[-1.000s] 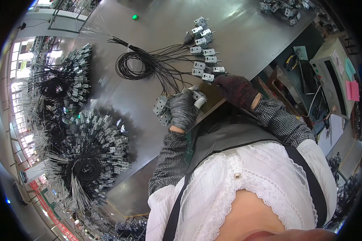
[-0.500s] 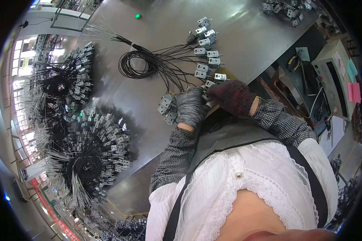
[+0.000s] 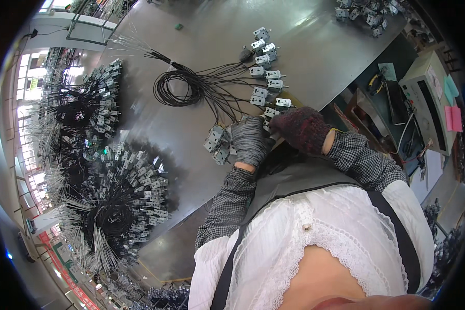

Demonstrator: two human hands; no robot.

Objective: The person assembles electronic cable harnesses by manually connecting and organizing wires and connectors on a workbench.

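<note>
- Two gloved hands meet at the near edge of a bare grey sheet-metal table [image 3: 315, 62], their curled fingers close together.
- The left hand [image 3: 250, 140], in a grey striped knit glove, has its fingers bent inward; whether they grasp anything cannot be told, as the knuckles hide the fingertips.
- The right hand [image 3: 303, 130], in a dark maroon knit glove, curls toward the left; its grip is likewise hidden.
- A small silver rectangular metal box [image 3: 269, 112] shows between the two hands, partly covered.
- Just beside the left glove sits a cluster of similar silver metal boxes [image 3: 219, 142].
- Beyond the hands, a round coil of thin black cables [image 3: 178, 88] fans out toward an uneven column of silver metal boxes [image 3: 263, 67].
- Large bundles of black cable and silver boxes [image 3: 113, 219] crowd the table's left side.
- At right, a beige box-shaped instrument [image 3: 423, 103] bearing pink paper notes [image 3: 453, 118] stands near yellow-handled pliers [image 3: 373, 82].
</note>
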